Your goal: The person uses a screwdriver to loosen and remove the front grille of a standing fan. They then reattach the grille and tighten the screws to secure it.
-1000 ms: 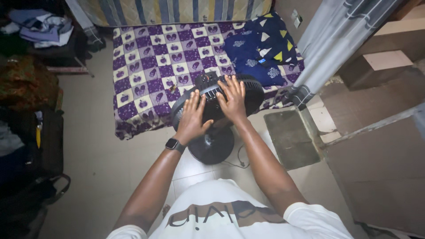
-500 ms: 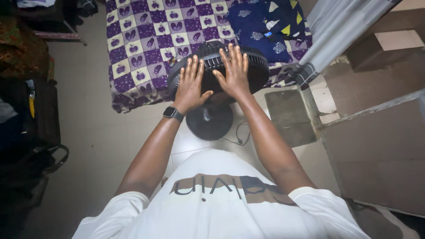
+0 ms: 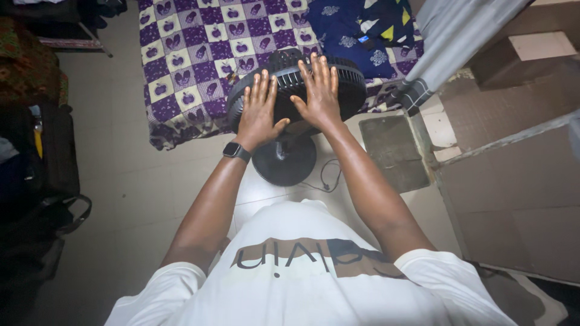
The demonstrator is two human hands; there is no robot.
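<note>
A black standing fan (image 3: 347, 84) with a round slatted cage stands on the tiled floor in front of me, on a round black base (image 3: 284, 160). My left hand (image 3: 257, 111) lies flat on the left part of the cage, fingers spread, with a dark watch (image 3: 236, 150) on its wrist. My right hand (image 3: 318, 90) lies flat on the cage's middle, fingers spread too. Neither hand closes around anything. A thin cable (image 3: 326, 178) curls on the floor beside the base.
A mattress with a purple and white checked sheet (image 3: 193, 54) lies beyond the fan, with a dark blue patterned cloth (image 3: 362, 27) on it. A grey mat (image 3: 393, 151) and brown cardboard (image 3: 519, 199) lie to the right. Dark bags (image 3: 42, 181) fill the left side.
The view has tilted down and closer, so the fan and both hands sit higher in the picture. Both hands stay flat on the cage, shifted slightly across it.
</note>
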